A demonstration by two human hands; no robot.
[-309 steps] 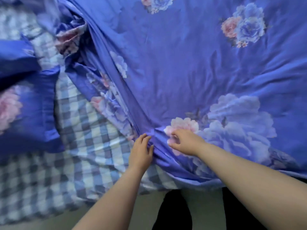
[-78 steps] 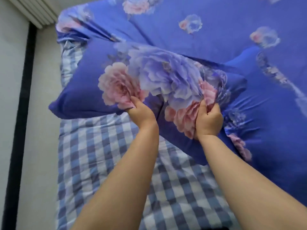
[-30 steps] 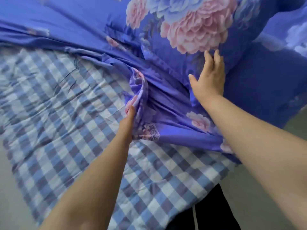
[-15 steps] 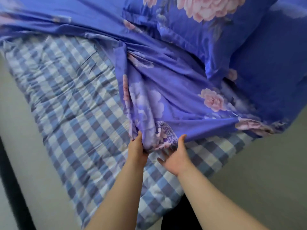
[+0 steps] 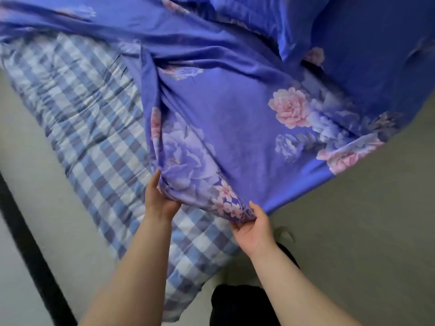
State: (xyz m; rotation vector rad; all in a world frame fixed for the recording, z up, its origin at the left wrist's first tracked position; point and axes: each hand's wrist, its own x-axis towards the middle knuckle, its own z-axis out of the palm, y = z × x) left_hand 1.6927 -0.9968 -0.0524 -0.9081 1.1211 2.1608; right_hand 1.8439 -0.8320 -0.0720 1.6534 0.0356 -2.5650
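Far left, a dark strip [image 5: 30,252] runs along the floor [image 5: 353,231]; next, the checked quilt [image 5: 94,114] lies spread on the bed; the left hand [image 5: 160,201] grips the bunched corner of the blue flowered sheet [image 5: 235,114], fingers tucked under the cloth; the sheet covers the quilt's right part, its corner held up at the near edge; the right hand [image 5: 253,228] pinches the hem, thumb on top, fingers curled beneath.

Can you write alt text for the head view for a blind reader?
The left hand and right hand grip the corner of a blue floral sheet over a checked quilt. Grey floor shows on either side.
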